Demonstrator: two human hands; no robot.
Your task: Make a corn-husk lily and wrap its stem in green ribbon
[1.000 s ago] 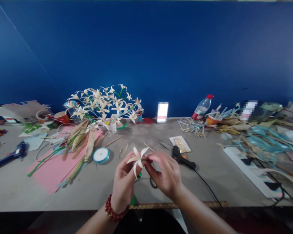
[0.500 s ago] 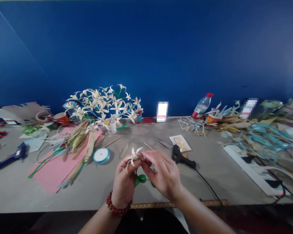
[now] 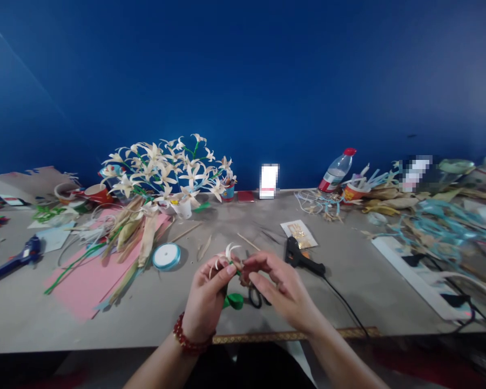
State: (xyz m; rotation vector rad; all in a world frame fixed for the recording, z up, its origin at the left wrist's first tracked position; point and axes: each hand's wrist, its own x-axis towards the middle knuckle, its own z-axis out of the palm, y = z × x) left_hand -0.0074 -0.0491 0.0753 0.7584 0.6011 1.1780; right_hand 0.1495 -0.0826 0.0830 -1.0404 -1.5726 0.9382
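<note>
My left hand (image 3: 208, 286), with a red bead bracelet at its wrist, pinches a small craft flower (image 3: 231, 250) between thumb and fingers. The flower has curled white petals that point up and a short green base (image 3: 238, 270). Beside that base is my right hand (image 3: 281, 289), its thumb and index finger curved but apart; whether a fingertip touches the flower is hard to see. Under the hands lie a roll of green tape (image 3: 235, 301) and scissors with dark handles (image 3: 256, 298), partly covered by the right hand.
Finished white flowers (image 3: 166, 167) stand in cups at the back. A ribbon spool (image 3: 167, 256), pink paper (image 3: 75, 286) and dried husks (image 3: 148, 237) lie left, near a blue glue gun (image 3: 26, 254). Rightward are a black glue gun (image 3: 302, 258), a bottle (image 3: 337, 173) and a power strip (image 3: 415, 278).
My right fingers have loosened and spread from the flower's base. The flower has tilted, showing its green base, and the dark scissor handles show more. The view has shifted slightly.
</note>
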